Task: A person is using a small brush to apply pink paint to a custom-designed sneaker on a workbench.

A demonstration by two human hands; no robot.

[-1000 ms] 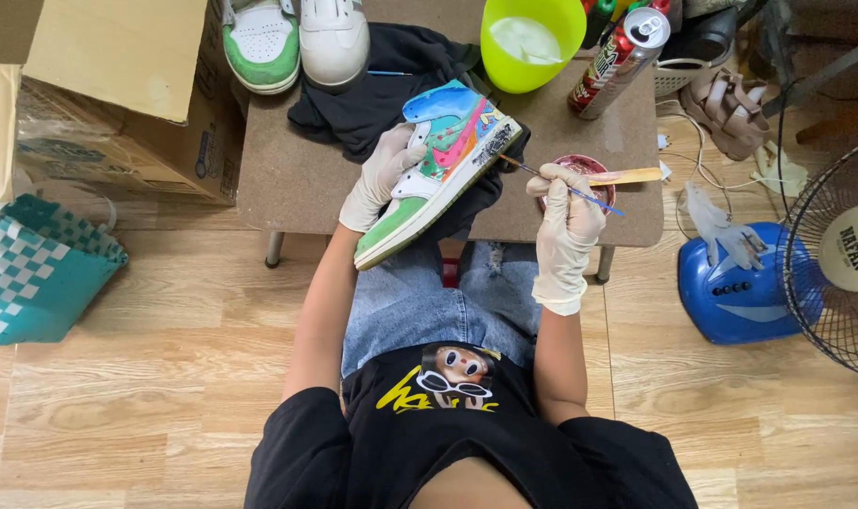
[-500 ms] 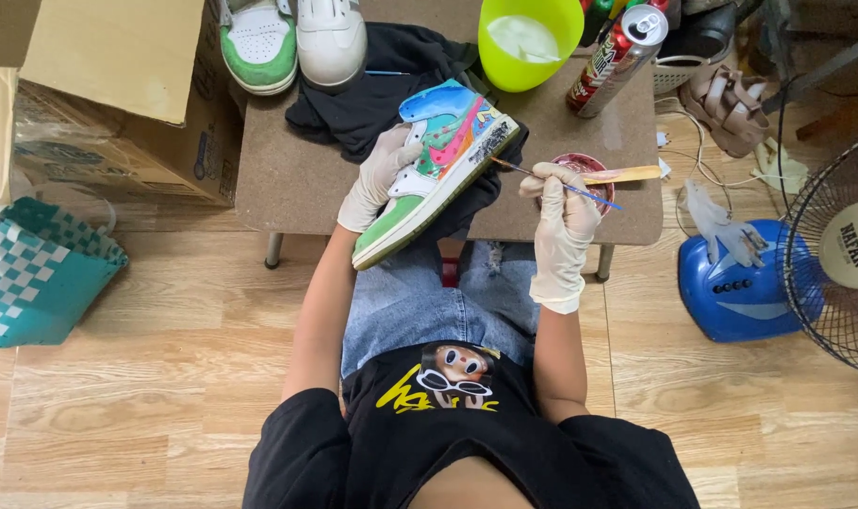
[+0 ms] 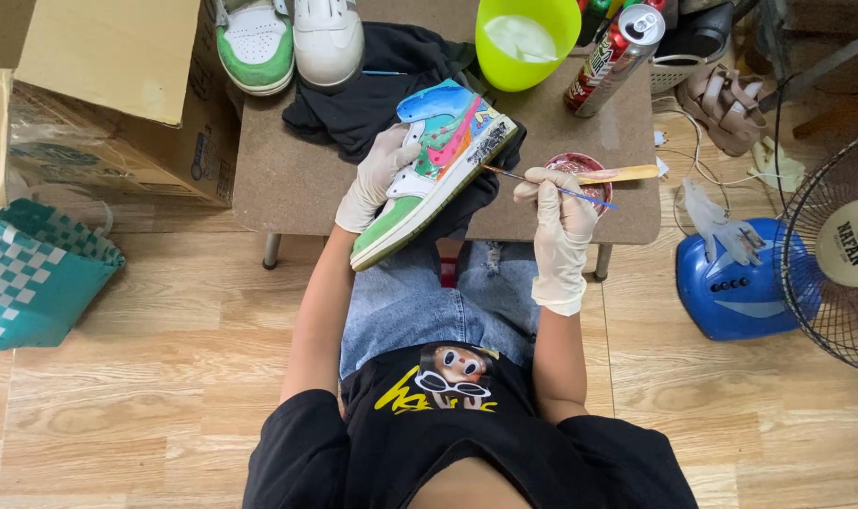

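While the gloved left hand (image 3: 380, 179) grips the painted shoe (image 3: 438, 165) tilted (side exposed), the right hand (image 3: 553, 203) pinches a fine brush (image 3: 542, 185); tip touching its heel, paint dish (image 3: 580, 174) beside.

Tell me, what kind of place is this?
Probably a home corner used for custom shoe painting. Gloved hands hold a multicoloured sneaker and a fine brush over a low table, with a paint dish, a cardboard box and a floor fan nearby.
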